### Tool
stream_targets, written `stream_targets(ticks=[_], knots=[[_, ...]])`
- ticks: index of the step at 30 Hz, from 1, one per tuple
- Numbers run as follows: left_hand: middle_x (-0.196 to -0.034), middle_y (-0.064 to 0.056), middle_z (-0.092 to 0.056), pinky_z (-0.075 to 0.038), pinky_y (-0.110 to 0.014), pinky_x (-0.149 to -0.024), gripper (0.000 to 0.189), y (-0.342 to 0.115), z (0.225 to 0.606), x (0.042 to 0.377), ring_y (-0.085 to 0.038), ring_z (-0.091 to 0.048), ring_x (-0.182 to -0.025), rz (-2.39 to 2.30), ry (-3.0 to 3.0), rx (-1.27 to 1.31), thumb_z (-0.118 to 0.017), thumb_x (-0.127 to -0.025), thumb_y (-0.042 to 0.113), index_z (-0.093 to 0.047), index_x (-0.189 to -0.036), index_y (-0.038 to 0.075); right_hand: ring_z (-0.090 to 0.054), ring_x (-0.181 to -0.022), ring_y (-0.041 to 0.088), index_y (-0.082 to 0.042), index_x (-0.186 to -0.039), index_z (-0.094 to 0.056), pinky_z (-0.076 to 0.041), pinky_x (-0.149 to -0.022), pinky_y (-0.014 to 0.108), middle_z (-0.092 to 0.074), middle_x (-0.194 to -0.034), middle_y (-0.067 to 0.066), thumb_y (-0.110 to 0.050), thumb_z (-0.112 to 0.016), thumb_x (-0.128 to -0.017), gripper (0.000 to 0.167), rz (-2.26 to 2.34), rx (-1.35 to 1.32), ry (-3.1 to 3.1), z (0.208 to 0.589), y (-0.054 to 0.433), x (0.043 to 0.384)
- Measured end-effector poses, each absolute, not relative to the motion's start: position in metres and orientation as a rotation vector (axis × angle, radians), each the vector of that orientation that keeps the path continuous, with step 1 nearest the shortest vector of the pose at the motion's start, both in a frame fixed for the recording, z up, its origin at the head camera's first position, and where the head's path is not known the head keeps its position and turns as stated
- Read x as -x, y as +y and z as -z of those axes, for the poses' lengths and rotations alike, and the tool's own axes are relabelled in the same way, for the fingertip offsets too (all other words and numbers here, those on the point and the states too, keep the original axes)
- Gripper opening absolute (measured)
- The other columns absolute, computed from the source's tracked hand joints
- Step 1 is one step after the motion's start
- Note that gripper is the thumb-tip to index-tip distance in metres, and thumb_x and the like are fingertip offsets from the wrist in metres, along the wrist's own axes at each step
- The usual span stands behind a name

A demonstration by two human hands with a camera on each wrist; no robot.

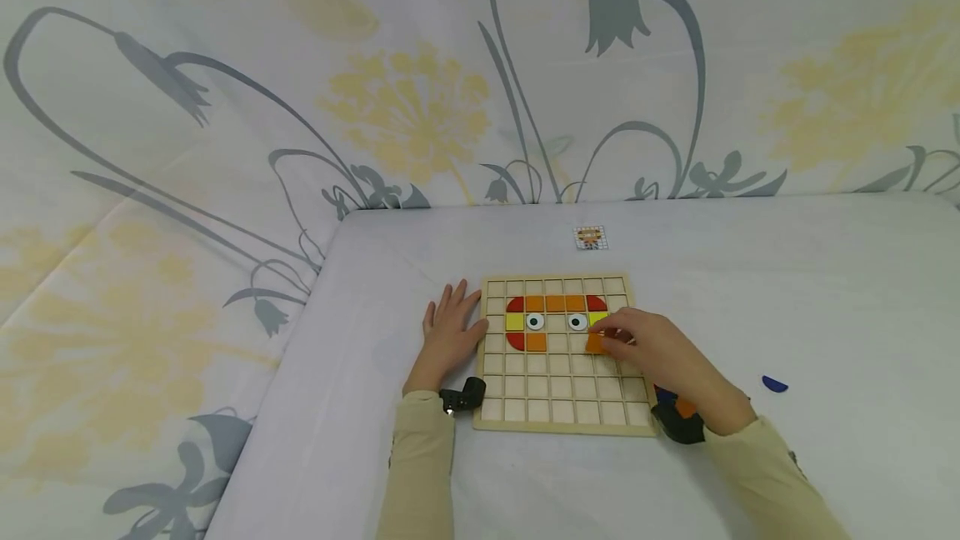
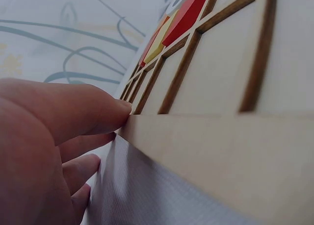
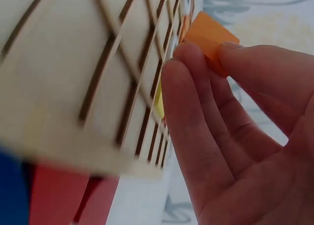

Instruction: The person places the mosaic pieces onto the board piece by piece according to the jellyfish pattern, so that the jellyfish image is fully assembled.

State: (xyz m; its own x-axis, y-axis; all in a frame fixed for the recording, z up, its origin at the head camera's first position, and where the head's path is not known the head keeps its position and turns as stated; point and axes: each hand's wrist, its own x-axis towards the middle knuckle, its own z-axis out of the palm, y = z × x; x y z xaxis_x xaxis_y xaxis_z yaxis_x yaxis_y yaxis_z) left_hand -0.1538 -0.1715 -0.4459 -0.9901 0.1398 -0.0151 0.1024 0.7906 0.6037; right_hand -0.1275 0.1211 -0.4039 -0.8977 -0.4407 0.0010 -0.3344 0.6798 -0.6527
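Note:
A wooden grid board (image 1: 553, 430) lies on the white cloth, with red, orange and yellow tiles and two eye tiles set in its upper cells. Between thumb and fingertips my right hand (image 1: 651, 348) pinches an orange square tile (image 3: 208, 41), held over the board's right half below the right eye tile (image 1: 577, 322). My left hand (image 1: 448, 338) rests at the board's left edge, fingers extended and spread on the cloth. In the left wrist view its thumb (image 2: 105, 110) touches the board's wooden rim (image 2: 206, 156).
A small pattern card (image 1: 591, 237) lies beyond the board. Blue, orange and red pieces (image 3: 59, 190) sit by the board's right edge, partly hidden under my right wrist. Farther right is a blue half-round piece (image 1: 775, 384). Flower-printed fabric (image 1: 420, 107) rises behind and at the left.

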Motion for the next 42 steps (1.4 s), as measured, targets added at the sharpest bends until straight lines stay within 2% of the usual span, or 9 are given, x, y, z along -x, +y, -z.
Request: stream_targets(ticks=[10,20,27,33,42], knots=[[-0.147,-0.005,-0.017,0.003,-0.046,-0.104,0.050,-0.169,0.443,0.155,-0.022,-0.004,-0.135,-0.898,2.902,-0.160,-0.049,-0.089,0.029,-0.038,-0.136,0.014,-0.053,-0.075,0.011,-0.013,-0.094,-0.067,-0.045,-0.070,0.031,-0.060,-0.084,-0.006,-0.014,-0.062,-0.083,0.011,1.018,0.684,2.733,0.407,0.087,0.140],[-0.148,-0.004,-0.017,0.003,-0.046,-0.104,0.050,-0.167,0.441,0.153,-0.021,-0.004,-0.135,-0.910,2.894,-0.158,-0.048,-0.089,0.029,-0.038,-0.136,0.015,-0.050,-0.071,0.013,-0.011,-0.090,-0.067,-0.043,-0.067,0.030,-0.058,-0.078,-0.005,-0.013,-0.061,-0.083,0.009,0.926,0.662,2.748,0.409,0.075,0.146],[-0.148,-0.004,-0.016,0.004,-0.046,-0.104,0.050,-0.168,0.441,0.154,-0.021,-0.003,-0.135,-0.918,2.890,-0.159,-0.048,-0.089,0.030,-0.038,-0.137,0.015,-0.049,-0.072,0.015,-0.011,-0.086,-0.068,-0.043,-0.068,0.032,-0.060,-0.080,-0.003,-0.011,-0.063,-0.081,0.007,0.880,0.648,2.792,0.411,0.071,0.146],[-0.148,-0.004,-0.016,0.003,-0.046,-0.104,0.050,-0.168,0.442,0.154,-0.022,-0.003,-0.135,-0.903,2.896,-0.159,-0.048,-0.089,0.030,-0.038,-0.136,0.015,-0.047,-0.070,0.015,-0.010,-0.084,-0.067,-0.042,-0.064,0.030,-0.055,-0.077,-0.002,-0.009,-0.063,-0.080,0.005,0.832,0.653,2.831,0.412,0.067,0.145],[-0.148,-0.004,-0.016,0.003,-0.046,-0.104,0.051,-0.170,0.442,0.154,-0.021,-0.003,-0.135,-0.902,2.896,-0.153,-0.048,-0.089,0.030,-0.038,-0.137,0.015,-0.047,-0.072,0.014,-0.012,-0.089,-0.066,-0.042,-0.067,0.030,-0.055,-0.084,-0.002,-0.010,-0.058,-0.084,0.010,0.905,0.694,2.779,0.410,0.072,0.145]])
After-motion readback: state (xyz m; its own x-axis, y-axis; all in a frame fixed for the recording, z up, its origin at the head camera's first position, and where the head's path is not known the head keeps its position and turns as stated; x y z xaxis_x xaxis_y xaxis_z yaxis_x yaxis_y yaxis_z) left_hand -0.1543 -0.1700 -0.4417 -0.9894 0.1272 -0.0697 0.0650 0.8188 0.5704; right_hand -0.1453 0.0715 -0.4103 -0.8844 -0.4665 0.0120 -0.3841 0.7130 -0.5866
